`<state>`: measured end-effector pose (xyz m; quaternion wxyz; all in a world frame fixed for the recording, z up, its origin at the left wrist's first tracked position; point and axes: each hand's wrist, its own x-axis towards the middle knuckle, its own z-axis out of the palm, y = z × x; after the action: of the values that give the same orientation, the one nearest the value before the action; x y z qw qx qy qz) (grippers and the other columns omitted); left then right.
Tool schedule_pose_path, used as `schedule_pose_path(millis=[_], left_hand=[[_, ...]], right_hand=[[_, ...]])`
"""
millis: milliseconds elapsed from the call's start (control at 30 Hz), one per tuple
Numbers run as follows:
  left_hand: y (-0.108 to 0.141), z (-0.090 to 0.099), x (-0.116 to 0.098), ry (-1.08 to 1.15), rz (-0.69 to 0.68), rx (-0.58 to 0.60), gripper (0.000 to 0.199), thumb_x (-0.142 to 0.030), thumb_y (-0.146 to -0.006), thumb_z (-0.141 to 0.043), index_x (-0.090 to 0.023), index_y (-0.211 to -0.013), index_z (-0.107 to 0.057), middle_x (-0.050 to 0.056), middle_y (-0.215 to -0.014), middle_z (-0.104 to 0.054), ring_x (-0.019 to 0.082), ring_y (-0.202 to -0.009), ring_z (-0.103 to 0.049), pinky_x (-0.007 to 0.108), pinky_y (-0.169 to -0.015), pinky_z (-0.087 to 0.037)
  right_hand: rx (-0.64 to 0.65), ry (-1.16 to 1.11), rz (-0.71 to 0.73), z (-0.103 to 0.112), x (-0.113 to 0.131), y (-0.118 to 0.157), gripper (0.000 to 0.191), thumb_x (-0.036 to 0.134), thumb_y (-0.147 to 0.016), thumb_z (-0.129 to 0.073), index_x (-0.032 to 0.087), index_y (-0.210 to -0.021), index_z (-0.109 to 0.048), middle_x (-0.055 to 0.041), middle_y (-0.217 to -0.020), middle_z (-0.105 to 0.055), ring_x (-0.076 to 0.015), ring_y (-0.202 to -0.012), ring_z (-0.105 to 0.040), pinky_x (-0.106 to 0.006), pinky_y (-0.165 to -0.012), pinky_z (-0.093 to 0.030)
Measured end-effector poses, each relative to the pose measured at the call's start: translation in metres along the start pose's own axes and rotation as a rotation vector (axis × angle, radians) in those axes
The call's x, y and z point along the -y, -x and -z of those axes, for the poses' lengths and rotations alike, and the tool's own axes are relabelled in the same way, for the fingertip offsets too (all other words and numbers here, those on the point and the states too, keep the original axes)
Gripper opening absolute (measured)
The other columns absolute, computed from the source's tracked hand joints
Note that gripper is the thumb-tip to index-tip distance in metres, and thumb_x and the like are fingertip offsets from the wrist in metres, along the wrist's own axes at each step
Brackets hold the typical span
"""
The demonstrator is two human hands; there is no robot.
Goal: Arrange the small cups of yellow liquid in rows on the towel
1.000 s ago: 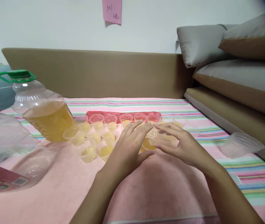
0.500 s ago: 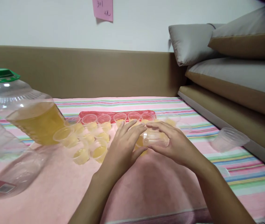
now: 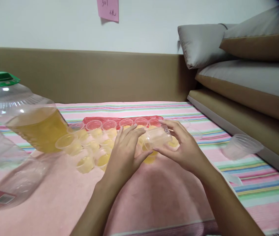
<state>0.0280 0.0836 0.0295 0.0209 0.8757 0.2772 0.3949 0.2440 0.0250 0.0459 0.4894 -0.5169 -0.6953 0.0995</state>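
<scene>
A clear plastic cup (image 3: 158,137) lies on its side in the air between my hands. My right hand (image 3: 182,147) holds its right end between thumb and fingers. My left hand (image 3: 126,149) is at the cup's left end, thumb and fingers apart; whether it touches the rim is unclear. Below and behind stand several clear cups with yellow liquid, one of them at the front left (image 3: 85,164). A red plastic package (image 3: 120,119) lies behind the back row. Some cups are partly hidden by my hands.
At the left stands a large green-capped bottle of yellow liquid (image 3: 41,126), with a clear bottle (image 3: 19,177) nearer. Stacked clear cups (image 3: 241,147) lie at the right. Grey and brown cushions (image 3: 252,78) are piled at the right edge.
The cup between my hands has turned, its base now toward my right hand and its opening toward my left. My left hand has shifted slightly left.
</scene>
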Motion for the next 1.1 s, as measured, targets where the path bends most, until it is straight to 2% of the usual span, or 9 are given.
schedule_pose_path(millis=[67, 233, 600, 767, 800, 833, 900, 933, 1100], left_hand=[[0.001, 0.002, 0.003, -0.001, 0.043, 0.009, 0.054, -0.04, -0.095, -0.077, -0.024, -0.139, -0.05, 0.015, -0.143, -0.066, 0.037, -0.144, -0.055, 0.067, -0.12, -0.041], [0.003, 0.003, 0.006, 0.012, 0.09, 0.063, 0.055, -0.038, -0.095, -0.078, -0.026, -0.141, -0.049, 0.013, -0.148, -0.063, 0.035, -0.148, -0.052, 0.068, -0.126, -0.033], [0.002, 0.0, 0.0, 0.014, 0.117, 0.116, 0.053, -0.037, -0.098, -0.073, -0.026, -0.143, -0.046, 0.014, -0.15, -0.061, 0.035, -0.149, -0.051, 0.07, -0.128, -0.028], [0.003, 0.002, 0.001, 0.003, 0.118, 0.131, 0.052, -0.036, -0.098, -0.073, -0.025, -0.142, -0.048, 0.014, -0.148, -0.062, 0.035, -0.149, -0.051, 0.07, -0.127, -0.029], [0.002, 0.002, 0.001, 0.005, 0.116, 0.131, 0.052, -0.036, -0.098, -0.073, -0.025, -0.143, -0.047, 0.014, -0.149, -0.062, 0.035, -0.149, -0.051, 0.07, -0.127, -0.029], [0.002, 0.003, 0.002, 0.005, 0.114, 0.132, 0.052, -0.036, -0.099, -0.072, -0.025, -0.143, -0.047, 0.014, -0.149, -0.062, 0.035, -0.149, -0.051, 0.071, -0.127, -0.028], [0.003, 0.004, 0.002, 0.002, 0.106, 0.134, 0.052, -0.037, -0.099, -0.071, -0.025, -0.143, -0.047, 0.013, -0.149, -0.062, 0.035, -0.149, -0.051, 0.072, -0.127, -0.028], [0.003, 0.004, 0.002, 0.002, 0.102, 0.136, 0.052, -0.037, -0.1, -0.071, -0.026, -0.144, -0.046, 0.013, -0.15, -0.062, 0.035, -0.149, -0.05, 0.072, -0.127, -0.027], [0.003, 0.005, 0.002, 0.002, 0.09, 0.139, 0.052, -0.037, -0.101, -0.07, -0.027, -0.145, -0.044, 0.014, -0.151, -0.061, 0.035, -0.15, -0.05, 0.071, -0.128, -0.025]], right_hand=[[-0.015, -0.115, -0.084, 0.0, -0.004, 0.002, 0.064, 0.04, -0.088, -0.086, 0.033, -0.144, -0.056, -0.0051, -0.147, -0.059, -0.0275, -0.129, -0.061, -0.048, -0.112, -0.052], [-0.059, -0.31, -0.176, 0.0, -0.008, 0.004, 0.039, 0.042, -0.096, -0.078, 0.029, -0.131, -0.065, -0.0055, -0.136, -0.067, -0.0246, -0.119, -0.067, -0.047, -0.11, -0.053], [-0.152, -0.196, -0.107, -0.007, -0.002, 0.004, 0.074, 0.035, -0.095, -0.078, 0.037, -0.161, -0.044, -0.0055, -0.136, -0.067, -0.0249, -0.123, -0.065, -0.048, -0.11, -0.055], [-0.168, -0.192, -0.088, -0.007, 0.008, 0.003, 0.096, 0.03, -0.096, -0.075, 0.041, -0.171, -0.017, -0.0032, -0.129, -0.069, -0.023, -0.123, -0.064, -0.043, -0.109, -0.055], [-0.171, -0.19, -0.085, -0.007, 0.01, 0.003, 0.094, 0.028, -0.097, -0.075, 0.041, -0.171, -0.019, -0.0025, -0.128, -0.069, -0.0222, -0.122, -0.065, -0.042, -0.108, -0.056], [-0.169, -0.175, -0.073, -0.007, 0.011, 0.002, 0.086, 0.028, -0.097, -0.074, 0.041, -0.169, -0.028, -0.0021, -0.127, -0.069, -0.0218, -0.12, -0.065, -0.041, -0.106, -0.057], [-0.153, -0.119, -0.038, -0.006, 0.012, 0.002, 0.059, 0.029, -0.097, -0.074, 0.038, -0.153, -0.057, -0.0022, -0.125, -0.069, -0.0215, -0.113, -0.067, -0.04, -0.102, -0.058], [-0.152, -0.095, -0.026, -0.005, 0.012, 0.002, 0.049, 0.03, -0.097, -0.075, 0.036, -0.145, -0.066, -0.0026, -0.124, -0.069, -0.0216, -0.11, -0.067, -0.04, -0.101, -0.058], [-0.167, -0.081, -0.044, -0.005, 0.011, 0.003, 0.054, 0.033, -0.096, -0.074, 0.036, -0.149, -0.062, -0.0038, -0.127, -0.068, -0.023, -0.108, -0.067, -0.044, -0.099, -0.059]])
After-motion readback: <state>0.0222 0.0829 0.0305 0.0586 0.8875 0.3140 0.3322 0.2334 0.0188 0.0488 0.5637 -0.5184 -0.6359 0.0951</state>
